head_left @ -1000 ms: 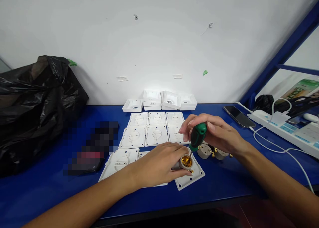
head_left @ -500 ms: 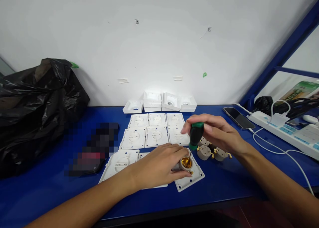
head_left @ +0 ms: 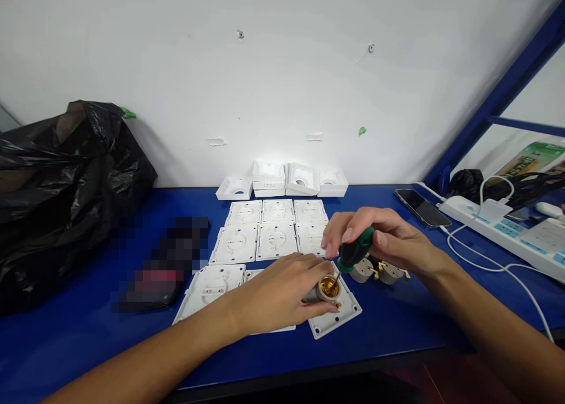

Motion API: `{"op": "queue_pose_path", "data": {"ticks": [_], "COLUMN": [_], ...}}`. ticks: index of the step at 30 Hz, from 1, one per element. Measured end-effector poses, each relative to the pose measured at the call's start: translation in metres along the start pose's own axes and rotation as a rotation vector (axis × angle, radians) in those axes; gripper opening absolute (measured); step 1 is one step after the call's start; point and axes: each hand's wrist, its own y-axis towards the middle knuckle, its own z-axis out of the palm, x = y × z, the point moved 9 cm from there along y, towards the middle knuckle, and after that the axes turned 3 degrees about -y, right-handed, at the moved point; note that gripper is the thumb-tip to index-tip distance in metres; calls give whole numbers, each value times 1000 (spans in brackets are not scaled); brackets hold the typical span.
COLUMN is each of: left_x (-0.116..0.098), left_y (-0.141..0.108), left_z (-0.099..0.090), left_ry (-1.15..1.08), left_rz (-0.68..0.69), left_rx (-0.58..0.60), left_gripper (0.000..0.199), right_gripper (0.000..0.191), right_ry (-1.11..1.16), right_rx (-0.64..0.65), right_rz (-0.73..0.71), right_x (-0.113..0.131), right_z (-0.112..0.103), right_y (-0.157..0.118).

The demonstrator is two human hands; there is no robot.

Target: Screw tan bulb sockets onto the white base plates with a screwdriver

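Screwdriver (head_left: 352,255) gripped by your right hand (head_left: 392,237) is leaning into the socket (head_left: 325,285) your left hand (head_left: 282,291) is clasping, lower centre of the frame.

Blue tabletop (head_left: 397,327), white plates (head_left: 276,240), beige sockets (head_left: 389,272), phone (head_left: 422,208), power strip (head_left: 507,227)

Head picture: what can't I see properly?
In the head view:
Tip of the screwdriver: down inside the socket, too small to make out.
White plate beneath the left hand, which covers its middle.
Black bag: cut off by the left edge.
Dark thing beside the bag: blurred by blocky squares.
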Motion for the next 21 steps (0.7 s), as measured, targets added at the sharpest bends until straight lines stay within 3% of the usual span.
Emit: {"op": "queue_pose_path", "data": {"ticks": [4,8,15,18,21], "left_x": [0,0,-1,0,2], "left_y": [-1,-1,0,-1,-1], "left_z": [0,-1,-1,-1,0], "left_ry": [28,42,27,15,1], "left_rz": [1,9,11,6,4], "left_rx": [-6,-21,-20,-17,-19], "left_gripper": [28,26,24,25,27], "right_gripper": [22,31,30,27,21], "right_ry": [5,55,126,119,88], "right_rx": [-35,-50,-47,-23,-100], "right_rz": [-39,13,107,98,50], "right_x": [-1,-3,-3,-3,-3], "right_z": [1,4,2,3,-4], "right_y": [2,2,-2,0,1]}}
